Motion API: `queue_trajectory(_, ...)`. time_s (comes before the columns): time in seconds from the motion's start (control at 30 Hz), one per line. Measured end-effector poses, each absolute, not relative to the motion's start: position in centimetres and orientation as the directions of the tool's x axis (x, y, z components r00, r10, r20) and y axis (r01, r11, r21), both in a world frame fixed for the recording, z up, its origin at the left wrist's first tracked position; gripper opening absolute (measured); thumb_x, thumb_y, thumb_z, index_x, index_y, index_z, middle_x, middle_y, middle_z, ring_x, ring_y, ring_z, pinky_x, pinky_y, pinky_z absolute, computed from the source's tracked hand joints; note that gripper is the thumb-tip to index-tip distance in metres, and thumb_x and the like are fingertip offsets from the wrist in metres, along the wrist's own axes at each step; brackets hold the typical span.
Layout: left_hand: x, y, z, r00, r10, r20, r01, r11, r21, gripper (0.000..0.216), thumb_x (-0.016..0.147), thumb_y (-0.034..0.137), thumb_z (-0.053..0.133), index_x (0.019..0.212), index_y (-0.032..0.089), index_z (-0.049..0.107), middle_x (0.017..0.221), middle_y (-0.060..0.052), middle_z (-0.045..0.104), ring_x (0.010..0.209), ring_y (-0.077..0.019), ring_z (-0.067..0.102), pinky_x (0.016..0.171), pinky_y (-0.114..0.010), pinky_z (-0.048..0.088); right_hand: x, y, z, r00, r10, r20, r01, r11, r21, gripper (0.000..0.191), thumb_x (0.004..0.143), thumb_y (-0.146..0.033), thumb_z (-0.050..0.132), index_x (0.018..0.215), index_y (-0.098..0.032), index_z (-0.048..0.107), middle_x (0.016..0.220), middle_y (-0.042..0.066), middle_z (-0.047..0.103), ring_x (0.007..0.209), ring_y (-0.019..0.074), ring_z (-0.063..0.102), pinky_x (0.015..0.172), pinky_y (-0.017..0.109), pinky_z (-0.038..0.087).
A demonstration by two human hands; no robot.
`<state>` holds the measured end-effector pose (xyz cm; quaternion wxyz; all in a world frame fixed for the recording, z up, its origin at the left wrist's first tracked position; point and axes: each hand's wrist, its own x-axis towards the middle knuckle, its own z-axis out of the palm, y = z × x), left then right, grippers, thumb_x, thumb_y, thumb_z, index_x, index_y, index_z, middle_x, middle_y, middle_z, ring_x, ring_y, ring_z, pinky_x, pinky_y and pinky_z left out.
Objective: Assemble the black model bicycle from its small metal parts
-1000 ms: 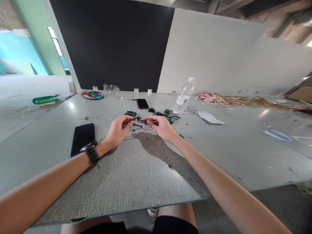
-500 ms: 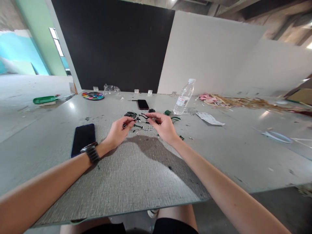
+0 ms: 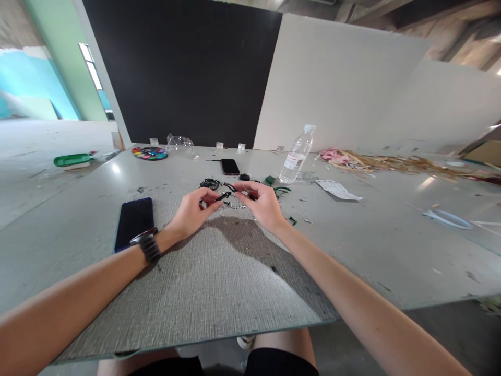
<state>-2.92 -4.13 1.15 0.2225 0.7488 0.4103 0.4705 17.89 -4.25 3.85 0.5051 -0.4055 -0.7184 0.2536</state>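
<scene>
Where the forearms come in over the near edge: both bare arms stretch out across the grey table (image 3: pixel 235 292), with a dark watch (image 3: pixel 145 244) on the left wrist, just as a second ago.
Dark phone (image 3: pixel 133 222): it lies flat at the near left, just beyond the watch, and has not moved.
Left hand (image 3: pixel 191 211): thumb and forefinger are pressed together on a small black piece (image 3: pixel 224 196). The piece sticks out to the right, lifted just clear of the table top. Half a second ago this pinch sat a touch lower and the piece hardly showed. Now it is up and pointing at the other hand.
Right hand (image 3: pixel 263 203): the fingers are curled in, with their tips close together about something thin and pale. It is too small for me to tell whether that is truly gripped. The hand has barely shifted in the last half second.
Gap between the hands: it is narrower than half a second ago, but the fingertips do not meet as they did a second ago.
What that means: the black piece is in the left fingers, held up between the two hands and not lying among the loose bits.
Loose bits: silvery scraps (image 3: pixel 235 205) lie under the fingertips. A dark coil (image 3: pixel 210 183) and green wire (image 3: pixel 280 190) lie just beyond, all unmoved.
Far side: a second phone (image 3: pixel 229 166), a water bottle (image 3: pixel 295 154) to its right and a paint palette (image 3: pixel 148 153) to the far left all stand as before.
</scene>
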Motion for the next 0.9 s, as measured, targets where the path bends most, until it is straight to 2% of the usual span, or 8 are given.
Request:
queue_trajectory(0.3,-3.0,-3.7,0.7,0.226,0.846,0.483,0.380,-0.533,0.756,0.022,0.083,0.039,0.072,0.080,0.018,0.063,0.077,-0.002,0.070,0.069,-0.0157,0.062,0.061,-0.028,0.047,17.3,-4.4,3.2,-0.200,0.831,0.518,0.292,0.556,-0.778,0.024,0.088,-0.029,0.067,0.110,-0.023,0.074,0.107,0.006,0.075,0.095,0.0215,0.069,0.083,0.037,0.055)
queue_trajectory(0.43,-3.1,-3.7,0.7,0.227,0.857,0.463,0.352,-0.515,0.781,0.025,0.084,0.041,0.072,0.080,0.019,0.059,0.075,-0.003,0.071,0.065,-0.0156,0.063,0.058,-0.027,0.049,17.0,-4.4,2.9,-0.244,0.845,0.476,0.285,0.532,-0.798,0.029,0.088,-0.028,0.066,0.116,-0.022,0.072,0.109,0.006,0.075,0.097,0.0220,0.069,0.085,0.039,0.055)
queue_trajectory(0.6,-3.0,-4.1,1.0,0.249,0.862,0.442,0.335,-0.505,0.796,0.024,0.081,0.039,0.074,0.082,0.019,0.060,0.079,-0.004,0.072,0.067,-0.0164,0.066,0.055,-0.026,0.049,16.7,-4.4,2.4,-0.291,0.865,0.409,0.299,0.489,-0.820,0.038,0.086,-0.028,0.068,0.124,-0.020,0.068,0.105,0.008,0.075,0.089,0.0216,0.069,0.081,0.040,0.057)
queue_trajectory(0.77,-3.0,-4.1,1.2,0.248,0.865,0.437,0.307,-0.498,0.811,0.023,0.085,0.039,0.069,0.081,0.019,0.058,0.079,-0.005,0.074,0.065,-0.0153,0.065,0.054,-0.025,0.050,16.8,-4.5,2.5,-0.328,0.870,0.367,0.332,0.470,-0.818,0.030,0.088,-0.031,0.067,0.114,-0.019,0.072,0.099,0.007,0.076,0.081,0.0206,0.069,0.071,0.038,0.058)
queue_trajectory(0.9,-2.9,-4.1,1.2,0.229,0.870,0.436,0.306,-0.490,0.816,0.020,0.087,0.036,0.067,0.081,0.019,0.057,0.077,-0.005,0.075,0.060,-0.0140,0.062,0.051,-0.024,0.047,17.1,-4.4,2.9,-0.339,0.857,0.388,0.368,0.500,-0.784,0.023,0.088,-0.033,0.066,0.106,-0.021,0.074,0.092,0.005,0.076,0.083,0.0211,0.068,0.070,0.036,0.056)
